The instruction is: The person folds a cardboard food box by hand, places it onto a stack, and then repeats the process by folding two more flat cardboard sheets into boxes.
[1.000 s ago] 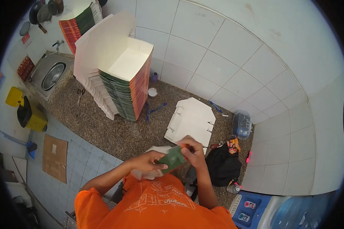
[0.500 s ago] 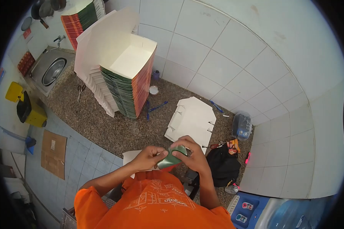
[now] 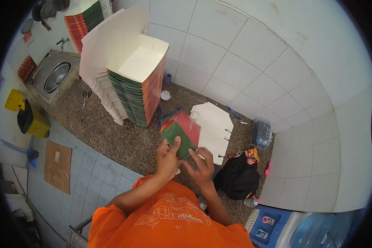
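Observation:
A green and red carton (image 3: 182,134) is held up in front of me over the counter's front edge. My left hand (image 3: 168,159) grips its lower left part, thumb on the green face. At the carton's lower right corner, my right hand (image 3: 200,165) has its fingers closed on the edge. White flat card blanks (image 3: 215,128) lie on the counter just behind and to the right of the carton. A tall stack of nested green and red cartons (image 3: 138,93) stands to the left, white insides facing up.
Blue pens (image 3: 170,113), scissors (image 3: 86,99) and a small round white lid (image 3: 165,95) lie on the granite counter (image 3: 111,142). A black bag (image 3: 237,177) and a clear plastic container (image 3: 261,134) are at right. A sink (image 3: 58,77) is far left.
The carton has been raised away from my body and turned, so its green and red faces now show. Both hands moved with it, the left now gripping it from below.

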`<state>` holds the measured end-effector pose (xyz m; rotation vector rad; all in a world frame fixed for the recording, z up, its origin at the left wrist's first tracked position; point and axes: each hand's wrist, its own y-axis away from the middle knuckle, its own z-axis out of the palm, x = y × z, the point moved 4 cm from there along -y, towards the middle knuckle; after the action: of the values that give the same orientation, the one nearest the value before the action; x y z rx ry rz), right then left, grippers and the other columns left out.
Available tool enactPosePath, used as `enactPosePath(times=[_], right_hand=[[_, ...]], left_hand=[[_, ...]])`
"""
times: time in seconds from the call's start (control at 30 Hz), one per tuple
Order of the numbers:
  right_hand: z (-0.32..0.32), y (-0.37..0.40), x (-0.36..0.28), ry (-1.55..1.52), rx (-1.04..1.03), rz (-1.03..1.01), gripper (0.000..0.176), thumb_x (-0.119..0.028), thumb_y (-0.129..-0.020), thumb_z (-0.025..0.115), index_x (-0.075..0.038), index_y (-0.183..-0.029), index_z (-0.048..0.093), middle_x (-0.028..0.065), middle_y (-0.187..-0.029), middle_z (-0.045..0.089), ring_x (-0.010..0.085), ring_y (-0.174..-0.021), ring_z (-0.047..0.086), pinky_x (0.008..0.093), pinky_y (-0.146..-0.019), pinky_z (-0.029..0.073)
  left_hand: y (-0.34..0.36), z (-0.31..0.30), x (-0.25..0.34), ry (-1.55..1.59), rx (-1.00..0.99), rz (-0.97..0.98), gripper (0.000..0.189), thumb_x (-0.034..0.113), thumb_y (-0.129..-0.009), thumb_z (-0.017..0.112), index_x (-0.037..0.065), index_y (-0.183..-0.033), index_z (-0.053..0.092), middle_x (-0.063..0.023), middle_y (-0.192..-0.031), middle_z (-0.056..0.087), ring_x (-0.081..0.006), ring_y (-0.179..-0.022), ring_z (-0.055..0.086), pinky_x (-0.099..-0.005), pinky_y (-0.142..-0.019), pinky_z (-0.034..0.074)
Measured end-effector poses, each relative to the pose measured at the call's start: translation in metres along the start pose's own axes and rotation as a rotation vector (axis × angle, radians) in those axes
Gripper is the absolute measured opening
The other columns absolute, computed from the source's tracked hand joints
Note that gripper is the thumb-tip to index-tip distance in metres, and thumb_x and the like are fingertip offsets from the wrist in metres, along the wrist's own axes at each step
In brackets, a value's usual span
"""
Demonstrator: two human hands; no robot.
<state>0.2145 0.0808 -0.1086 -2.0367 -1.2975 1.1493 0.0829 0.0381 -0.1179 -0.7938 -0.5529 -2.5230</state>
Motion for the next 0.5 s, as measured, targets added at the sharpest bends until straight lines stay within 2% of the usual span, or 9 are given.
enactPosePath(times=[0.03,0.07,0.13,0.2,0.23,0.3,0.33,0.43,0.5], right_hand=[[0.003,-0.002,0.004,0.031,-0.023,-0.046,0.063,-0.014,-0.068,0.091,-0.001,-0.125,0.067,0.0119,-0.111,0.060,0.0330,-0.104,0.063,0.0443,-0.093,0.054],[0.005,-0.005,0.009,0.056,-0.037,-0.022,0.067,-0.013,-0.069,0.089,-0.002,-0.131,0.065,0.0133,-0.117,0.062,0.0347,-0.112,0.063,0.0442,-0.096,0.054],[0.006,-0.012,0.014,0.063,0.020,0.021,0.066,-0.013,-0.069,0.090,-0.003,-0.130,0.066,0.0142,-0.120,0.062,0.0354,-0.116,0.062,0.0444,-0.097,0.054],[0.007,-0.012,0.019,0.022,0.077,0.084,0.059,-0.013,-0.071,0.089,-0.004,-0.126,0.069,0.0163,-0.131,0.061,0.0380,-0.124,0.060,0.0448,-0.100,0.053],[0.005,-0.015,0.018,0.019,0.074,0.082,0.059,-0.013,-0.071,0.089,-0.004,-0.126,0.069,0.0163,-0.131,0.061,0.0380,-0.124,0.060,0.0448,-0.100,0.053],[0.000,-0.027,0.012,0.018,0.044,-0.042,0.053,-0.009,-0.075,0.086,-0.005,-0.125,0.069,0.0153,-0.126,0.063,0.0392,-0.123,0.061,0.0454,-0.098,0.055],[-0.001,-0.033,0.012,0.017,0.043,-0.042,0.053,-0.009,-0.075,0.086,-0.005,-0.125,0.069,0.0153,-0.126,0.063,0.0392,-0.123,0.061,0.0454,-0.098,0.055],[-0.002,-0.046,0.013,0.034,-0.006,0.021,0.048,-0.007,-0.077,0.084,-0.005,-0.122,0.071,0.0149,-0.126,0.064,0.0383,-0.125,0.060,0.0452,-0.099,0.054],[-0.002,-0.049,0.019,-0.151,-0.026,0.185,0.046,-0.005,-0.076,0.084,-0.005,-0.121,0.072,0.0143,-0.133,0.063,0.0364,-0.128,0.059,0.0446,-0.099,0.055]], left_hand=[[-0.001,-0.002,-0.004,-0.011,0.033,0.081,0.021,0.017,-0.107,0.055,0.002,-0.118,0.063,-0.0055,-0.109,0.070,-0.0094,-0.095,0.065,-0.0292,-0.081,0.055],[-0.005,-0.008,-0.013,-0.012,0.027,0.081,0.021,0.017,-0.107,0.055,0.002,-0.118,0.063,-0.0055,-0.109,0.070,-0.0094,-0.095,0.065,-0.0292,-0.081,0.055],[-0.009,-0.009,-0.017,-0.248,-0.099,0.281,0.025,0.021,-0.109,0.052,0.001,-0.118,0.063,-0.0059,-0.107,0.070,-0.0077,-0.095,0.063,-0.0272,-0.079,0.053],[-0.011,-0.008,-0.020,-0.251,-0.107,0.317,0.027,0.023,-0.109,0.052,0.000,-0.118,0.063,-0.0058,-0.106,0.070,-0.0073,-0.094,0.063,-0.0263,-0.079,0.051],[-0.010,-0.004,-0.017,-0.256,-0.113,0.350,0.029,0.025,-0.109,0.051,0.000,-0.119,0.063,-0.0057,-0.105,0.070,-0.0069,-0.093,0.062,-0.0253,-0.078,0.050],[-0.008,0.001,-0.009,-0.331,-0.122,0.326,0.031,0.027,-0.109,0.051,0.000,-0.120,0.062,-0.0050,-0.105,0.070,-0.0067,-0.092,0.062,-0.0253,-0.080,0.050],[-0.007,0.003,-0.007,-0.406,-0.135,0.295,0.033,0.028,-0.110,0.050,-0.001,-0.121,0.062,-0.0043,-0.105,0.069,-0.0066,-0.092,0.062,-0.0253,-0.081,0.049],[-0.014,0.004,-0.005,-0.419,-0.196,0.209,0.038,0.033,-0.110,0.048,0.000,-0.122,0.062,-0.0032,-0.103,0.069,-0.0064,-0.092,0.061,-0.0258,-0.084,0.048],[-0.019,0.001,0.001,-0.435,-0.218,0.190,0.039,0.034,-0.110,0.048,0.001,-0.123,0.062,-0.0028,-0.103,0.068,-0.0064,-0.092,0.061,-0.0258,-0.084,0.048]])
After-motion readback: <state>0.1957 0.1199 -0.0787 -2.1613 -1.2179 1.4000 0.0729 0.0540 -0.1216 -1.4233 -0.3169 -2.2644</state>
